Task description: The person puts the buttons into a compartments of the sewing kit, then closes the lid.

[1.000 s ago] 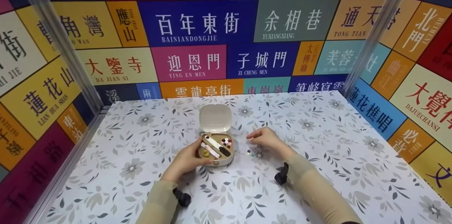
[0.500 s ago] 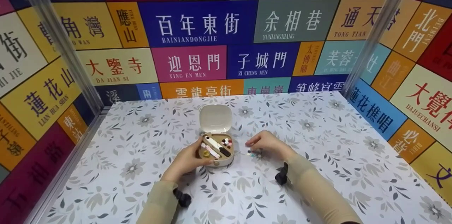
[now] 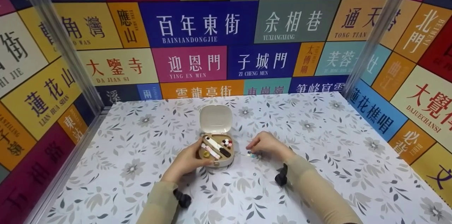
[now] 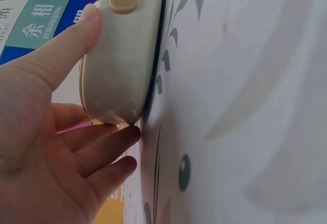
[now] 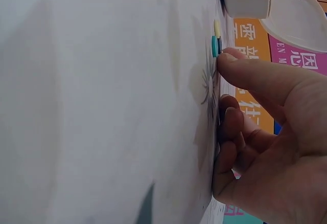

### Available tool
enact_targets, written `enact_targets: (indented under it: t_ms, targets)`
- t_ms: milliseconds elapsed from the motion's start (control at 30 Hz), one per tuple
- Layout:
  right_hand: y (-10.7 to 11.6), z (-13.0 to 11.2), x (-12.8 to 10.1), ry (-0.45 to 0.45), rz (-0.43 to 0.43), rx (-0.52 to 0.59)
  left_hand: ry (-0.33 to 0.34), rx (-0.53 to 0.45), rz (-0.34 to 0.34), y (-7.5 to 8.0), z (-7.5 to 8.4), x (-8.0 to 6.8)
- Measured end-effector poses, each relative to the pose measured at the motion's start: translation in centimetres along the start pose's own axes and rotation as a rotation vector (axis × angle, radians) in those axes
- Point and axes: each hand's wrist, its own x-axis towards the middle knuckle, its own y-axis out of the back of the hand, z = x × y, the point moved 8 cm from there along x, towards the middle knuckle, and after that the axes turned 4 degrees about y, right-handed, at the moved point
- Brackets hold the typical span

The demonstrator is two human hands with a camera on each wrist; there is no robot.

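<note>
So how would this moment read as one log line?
left hand: holds open sewing case | right hand: fingertip on small buttons | tablecloth

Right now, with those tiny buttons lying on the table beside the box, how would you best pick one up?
Probably pinch a button by its thin rim, coming straight down. They lie flat on the table, so no side offers a grip. The right hand already has fingertips at them; the left hand holds the box.

floral table (image 3: 317,139), sewing box (image 3: 216,146), maybe buttons (image 3: 250,153)
</note>
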Motion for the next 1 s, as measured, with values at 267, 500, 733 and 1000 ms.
enact_targets:
  t_ms: [267, 500, 733, 1000]
  targets:
    - [0.2, 0.2, 0.0, 0.009, -0.003, -0.001, -0.004, 0.008, 0.004, -0.1, -0.1, 0.1]
    - [0.4, 0.0, 0.0, 0.051, -0.003, -0.007, 0.009, -0.023, -0.003, -0.2, -0.3, 0.1]
    - [0.7, 0.5, -0.1, -0.012, 0.015, 0.053, 0.003, -0.058, -0.007, -0.3, -0.4, 0.0]
    - [1.7, 1.5, 0.0, -0.047, 0.064, 0.12, 0.003, -0.038, 0.006, -0.3, -0.4, 0.2]
